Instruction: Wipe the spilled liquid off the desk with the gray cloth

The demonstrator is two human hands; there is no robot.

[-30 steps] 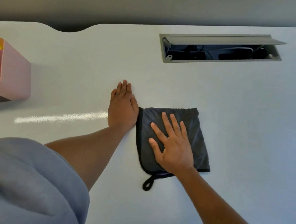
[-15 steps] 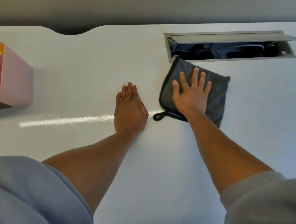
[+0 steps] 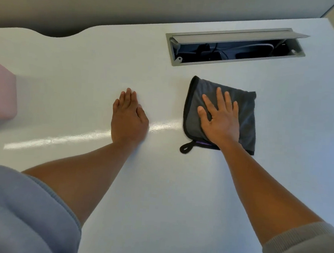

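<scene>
At the far left edge of the white desk [image 3: 168, 185] stood a pink box [image 3: 0, 93], partly out of view. Right of it, well apart, the left hand [image 3: 129, 119] lay flat on the bare desk, its fingers straight and close together, holding nothing. Further right, the folded gray cloth [image 3: 245, 120] lay flat on the desk, its black hanging loop [image 3: 185, 147] trailing from the near-left corner. The right hand [image 3: 220, 120] pressed down on the cloth's middle, palm flat, fingers spread wide; no grip closed around the fabric. Beyond the cloth, close to its far edge, the cable tray [image 3: 235, 47] sat with its lid raised.
</scene>
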